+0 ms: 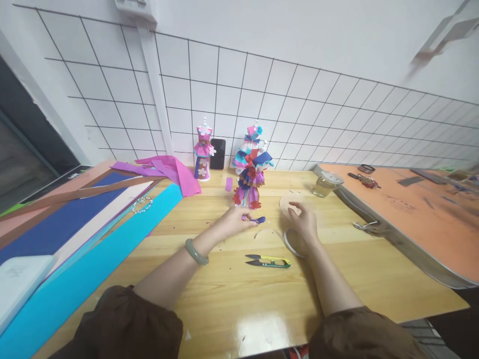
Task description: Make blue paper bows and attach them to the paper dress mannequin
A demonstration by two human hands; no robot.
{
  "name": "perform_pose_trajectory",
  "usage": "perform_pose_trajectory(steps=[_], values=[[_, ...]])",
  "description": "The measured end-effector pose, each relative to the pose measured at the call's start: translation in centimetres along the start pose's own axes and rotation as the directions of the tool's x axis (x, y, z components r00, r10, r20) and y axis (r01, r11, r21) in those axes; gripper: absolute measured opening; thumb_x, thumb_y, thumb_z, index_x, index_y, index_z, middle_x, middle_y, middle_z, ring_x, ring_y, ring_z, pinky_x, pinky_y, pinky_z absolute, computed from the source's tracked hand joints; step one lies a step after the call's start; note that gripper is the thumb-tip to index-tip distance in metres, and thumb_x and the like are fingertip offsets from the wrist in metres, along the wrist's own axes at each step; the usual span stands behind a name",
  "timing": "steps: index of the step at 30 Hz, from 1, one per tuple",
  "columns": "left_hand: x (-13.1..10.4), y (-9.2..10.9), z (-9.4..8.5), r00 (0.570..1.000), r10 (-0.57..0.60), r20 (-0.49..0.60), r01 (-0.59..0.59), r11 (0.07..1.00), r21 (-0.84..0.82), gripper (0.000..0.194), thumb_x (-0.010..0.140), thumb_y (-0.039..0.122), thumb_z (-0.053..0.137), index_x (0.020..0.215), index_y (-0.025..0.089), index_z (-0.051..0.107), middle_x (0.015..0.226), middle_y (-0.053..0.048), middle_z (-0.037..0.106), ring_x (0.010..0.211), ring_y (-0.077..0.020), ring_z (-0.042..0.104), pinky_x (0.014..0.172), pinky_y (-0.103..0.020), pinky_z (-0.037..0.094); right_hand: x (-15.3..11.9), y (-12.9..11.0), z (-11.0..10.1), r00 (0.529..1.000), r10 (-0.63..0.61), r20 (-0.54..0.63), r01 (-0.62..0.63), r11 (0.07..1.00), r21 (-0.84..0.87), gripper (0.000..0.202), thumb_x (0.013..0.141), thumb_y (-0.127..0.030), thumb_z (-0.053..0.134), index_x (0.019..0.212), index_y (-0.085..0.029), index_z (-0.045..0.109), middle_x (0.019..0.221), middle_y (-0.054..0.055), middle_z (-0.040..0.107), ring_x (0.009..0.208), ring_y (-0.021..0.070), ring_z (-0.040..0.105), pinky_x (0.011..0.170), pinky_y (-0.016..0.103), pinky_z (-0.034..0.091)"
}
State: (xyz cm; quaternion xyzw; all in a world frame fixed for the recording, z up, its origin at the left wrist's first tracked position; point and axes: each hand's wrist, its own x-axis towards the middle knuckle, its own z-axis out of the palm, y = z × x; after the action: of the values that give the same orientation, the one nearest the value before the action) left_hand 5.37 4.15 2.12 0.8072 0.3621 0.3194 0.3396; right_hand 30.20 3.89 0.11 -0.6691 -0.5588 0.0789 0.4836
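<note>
My left hand (239, 219) is closed in a pinch on a small purple-and-blue paper piece (259, 220), just in front of the ruffled paper doll dress (252, 174). Its fingers partly hide the piece. To the right, my right hand (305, 222) hovers with thumb and forefinger apart, over a pale round disc (285, 205) and beside a roll of clear tape (290, 248). Nothing shows between those fingers. A pair of yellow-green thread snips (268, 262) lies on the wooden table (224, 304), nearer to me than both hands.
Against the tiled wall stand a pink doll dress (203, 154) and a phone (217, 154). Coloured paper sheets (149, 219) with a beaded bracelet (142, 205) cover the left side. At the right are a lidded cup (326, 184) and an orange mat (407, 209) holding keys (368, 183).
</note>
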Motion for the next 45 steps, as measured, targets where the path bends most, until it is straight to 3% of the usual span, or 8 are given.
perform_pose_trajectory(steps=[1, 3, 6, 8, 10, 25, 33, 45], values=[[0.1, -0.1, 0.0, 1.000, -0.006, -0.007, 0.006, 0.999, -0.039, 0.025, 0.068, 0.039, 0.057, 0.070, 0.014, 0.060, 0.066, -0.001, 0.056, 0.064, -0.0121, 0.049, 0.058, -0.023, 0.035, -0.6, -1.2, 0.2, 0.999, -0.028, 0.032, 0.024, 0.993, 0.116, 0.029, 0.067, -0.037, 0.056, 0.088, -0.018, 0.063, 0.097, 0.009, 0.062, 0.094, 0.0245, 0.053, 0.082, 0.040, 0.038], [0.2, -0.1, 0.0, 1.000, -0.014, 0.001, 0.014, 0.993, -0.113, 0.027, 0.067, 0.039, 0.057, 0.069, 0.013, 0.060, 0.065, -0.001, 0.057, 0.063, -0.0115, 0.049, 0.057, -0.023, 0.036, -1.9, -3.8, 0.6, 0.965, -0.061, 0.256, -0.031, 0.940, 0.339, 0.030, 0.072, -0.038, 0.054, 0.095, -0.021, 0.061, 0.101, 0.008, 0.061, 0.094, 0.0222, 0.054, 0.083, 0.038, 0.040], [0.2, 0.1, -0.3, 1.000, -0.009, 0.029, 0.014, 0.983, -0.182, 0.025, 0.068, 0.037, 0.057, 0.068, 0.012, 0.060, 0.068, -0.002, 0.059, 0.064, -0.0120, 0.051, 0.058, -0.023, 0.037, -3.8, -6.8, 1.0, 0.806, -0.147, 0.573, -0.178, 0.863, 0.473, 0.033, 0.071, -0.037, 0.058, 0.101, -0.023, 0.059, 0.106, 0.007, 0.059, 0.095, 0.0212, 0.054, 0.081, 0.036, 0.043], [0.2, 0.2, -0.4, 1.000, -0.003, 0.027, 0.008, 0.983, -0.185, 0.022, 0.067, 0.034, 0.058, 0.067, 0.012, 0.060, 0.069, -0.003, 0.060, 0.067, -0.0127, 0.053, 0.060, -0.023, 0.038, -4.5, -7.6, 1.1, 0.744, -0.171, 0.646, -0.233, 0.839, 0.491, 0.036, 0.067, -0.035, 0.064, 0.100, -0.022, 0.059, 0.102, 0.006, 0.061, 0.091, 0.0207, 0.055, 0.078, 0.035, 0.045], [0.1, 0.3, -0.5, 0.999, 0.002, 0.033, 0.004, 0.985, -0.172, 0.020, 0.066, 0.032, 0.058, 0.067, 0.012, 0.061, 0.069, -0.002, 0.060, 0.067, -0.0127, 0.053, 0.061, -0.023, 0.038, -4.7, -7.5, 1.4, 0.727, -0.173, 0.664, -0.265, 0.822, 0.504, 0.035, 0.063, -0.033, 0.067, 0.096, -0.021, 0.061, 0.096, 0.006, 0.063, 0.086, 0.0192, 0.056, 0.076, 0.034, 0.045], [0.1, 0.5, -1.0, 0.992, 0.026, 0.121, -0.006, 0.987, -0.162, 0.024, 0.067, 0.036, 0.057, 0.073, 0.013, 0.062, 0.067, -0.001, 0.057, 0.063, -0.0102, 0.049, 0.056, -0.021, 0.036, -4.3, -6.0, 2.2, 0.733, -0.058, 0.677, -0.430, 0.732, 0.529, 0.022, 0.058, -0.028, 0.071, 0.077, -0.020, 0.064, 0.074, 0.000, 0.065, 0.067, 0.0139, 0.057, 0.067, 0.029, 0.046], [0.3, 0.1, -1.1, 0.990, -0.014, 0.138, 0.035, 0.988, -0.153, 0.024, 0.067, 0.033, 0.056, 0.078, 0.013, 0.064, 0.069, -0.002, 0.060, 0.064, -0.0112, 0.051, 0.058, -0.022, 0.038, -4.5, -6.7, 2.1, 0.742, -0.024, 0.670, -0.438, 0.740, 0.510, 0.020, 0.057, -0.031, 0.072, 0.073, -0.019, 0.065, 0.070, 0.001, 0.065, 0.065, 0.0146, 0.058, 0.065, 0.029, 0.046], [0.4, 0.2, -1.3, 0.984, -0.021, 0.174, 0.059, 0.975, -0.216, 0.024, 0.066, 0.033, 0.058, 0.075, 0.012, 0.062, 0.071, -0.003, 0.059, 0.065, -0.0113, 0.051, 0.059, -0.022, 0.037, -4.6, -6.5, 2.4, 0.799, -0.018, 0.600, -0.394, 0.739, 0.547, 0.025, 0.055, -0.030, 0.073, 0.077, -0.021, 0.065, 0.072, 0.000, 0.065, 0.064, 0.0137, 0.058, 0.063, 0.028, 0.046]])
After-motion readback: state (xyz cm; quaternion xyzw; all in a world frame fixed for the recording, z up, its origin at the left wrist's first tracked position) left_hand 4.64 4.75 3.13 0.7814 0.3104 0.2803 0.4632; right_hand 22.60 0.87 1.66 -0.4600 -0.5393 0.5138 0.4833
